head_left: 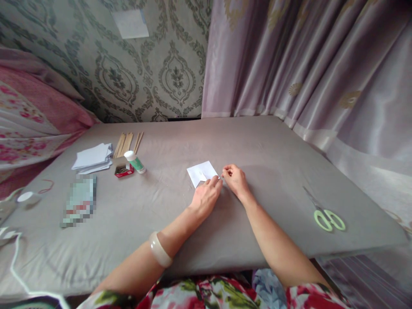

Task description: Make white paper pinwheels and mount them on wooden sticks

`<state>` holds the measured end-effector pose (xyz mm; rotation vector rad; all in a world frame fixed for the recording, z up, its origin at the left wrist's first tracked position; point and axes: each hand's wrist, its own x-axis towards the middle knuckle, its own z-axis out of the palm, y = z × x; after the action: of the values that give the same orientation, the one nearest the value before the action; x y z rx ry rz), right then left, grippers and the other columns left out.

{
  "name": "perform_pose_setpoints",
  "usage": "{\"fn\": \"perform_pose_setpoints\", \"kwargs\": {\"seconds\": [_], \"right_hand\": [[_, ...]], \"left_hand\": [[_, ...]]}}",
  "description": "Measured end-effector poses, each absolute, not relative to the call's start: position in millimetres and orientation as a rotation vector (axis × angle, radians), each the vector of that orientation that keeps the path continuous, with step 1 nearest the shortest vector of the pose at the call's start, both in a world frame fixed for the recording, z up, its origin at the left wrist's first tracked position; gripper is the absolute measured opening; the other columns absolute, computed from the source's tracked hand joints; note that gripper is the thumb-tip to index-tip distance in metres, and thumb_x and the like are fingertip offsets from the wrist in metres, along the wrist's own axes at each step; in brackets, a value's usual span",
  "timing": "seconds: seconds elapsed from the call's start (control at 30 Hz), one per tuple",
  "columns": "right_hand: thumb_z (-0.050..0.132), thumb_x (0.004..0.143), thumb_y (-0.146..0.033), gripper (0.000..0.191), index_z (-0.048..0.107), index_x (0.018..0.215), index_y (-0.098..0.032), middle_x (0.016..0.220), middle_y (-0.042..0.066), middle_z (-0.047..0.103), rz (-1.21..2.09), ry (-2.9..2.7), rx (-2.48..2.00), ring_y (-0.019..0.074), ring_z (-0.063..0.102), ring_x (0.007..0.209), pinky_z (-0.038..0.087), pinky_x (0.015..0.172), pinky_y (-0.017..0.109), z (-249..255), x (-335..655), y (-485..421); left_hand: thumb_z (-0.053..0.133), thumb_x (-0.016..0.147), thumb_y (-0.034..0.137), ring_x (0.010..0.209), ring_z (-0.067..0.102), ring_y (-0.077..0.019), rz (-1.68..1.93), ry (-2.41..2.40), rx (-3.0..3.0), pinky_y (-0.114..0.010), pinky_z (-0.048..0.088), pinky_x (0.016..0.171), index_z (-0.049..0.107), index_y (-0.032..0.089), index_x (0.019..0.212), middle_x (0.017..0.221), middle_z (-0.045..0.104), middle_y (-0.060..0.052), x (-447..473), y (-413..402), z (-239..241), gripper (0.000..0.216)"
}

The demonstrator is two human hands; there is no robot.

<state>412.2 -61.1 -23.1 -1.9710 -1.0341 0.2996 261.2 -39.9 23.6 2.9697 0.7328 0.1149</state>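
A small folded white paper (203, 171) lies on the cloth-covered table in the middle of the head view, with a crease or flap near its centre. My left hand (207, 193) rests over its near edge, fingers stretched out flat and pressing on it. Part of the paper is hidden beneath these fingers. Just right of the paper's corner is my right hand (236, 180), its fingers curled and thumb against forefinger. Whether anything small sits in that pinch I cannot make out.
Green-handled scissors (328, 219) lie at the right. At the left are a paper stack (93, 157), wooden sticks (124, 144), a red box (123, 170) with small contents, a white-capped glue stick (135, 162), a blurred-out packet (79, 200) and a white cable (17, 262).
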Motion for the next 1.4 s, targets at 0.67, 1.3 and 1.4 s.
{"fn": "perform_pose_setpoints", "kwargs": {"seconds": [0.67,1.3,1.4], "right_hand": [[0.052,0.082,-0.025,0.013,0.059,0.091,-0.019,0.077,0.005,0.071,0.298,-1.058,-1.939,0.0159,0.067,0.069,0.049,0.068,0.026,-28.0,411.3,-61.6],[0.048,0.089,-0.011,0.028,0.060,0.111,-0.024,0.105,0.007,0.058,0.012,-1.785,-1.856,0.0191,0.060,0.093,0.049,0.080,0.028,-5.6,392.1,-74.1],[0.050,0.090,-0.017,0.022,0.063,0.106,-0.023,0.103,0.007,0.057,-0.020,-1.825,-1.845,0.0179,0.060,0.088,0.049,0.078,0.027,-3.4,389.6,-75.3]], "left_hand": [[0.039,0.090,0.010,0.099,0.055,-0.0218,0.096,0.810,2.898,-0.031,0.048,0.081,0.057,0.017,0.099,0.101,0.062,-0.009,250.1,-22.1,18.7,0.022],[0.061,0.074,0.027,0.082,0.069,-0.0191,0.739,0.785,1.777,-0.033,0.054,0.081,0.069,0.016,0.091,0.087,0.073,-0.006,223.5,28.8,-6.4,0.022],[0.067,0.069,0.031,0.082,0.068,-0.0199,0.726,0.762,1.670,-0.034,0.053,0.082,0.069,0.014,0.089,0.085,0.073,-0.007,221.8,31.4,-4.6,0.026]]}}
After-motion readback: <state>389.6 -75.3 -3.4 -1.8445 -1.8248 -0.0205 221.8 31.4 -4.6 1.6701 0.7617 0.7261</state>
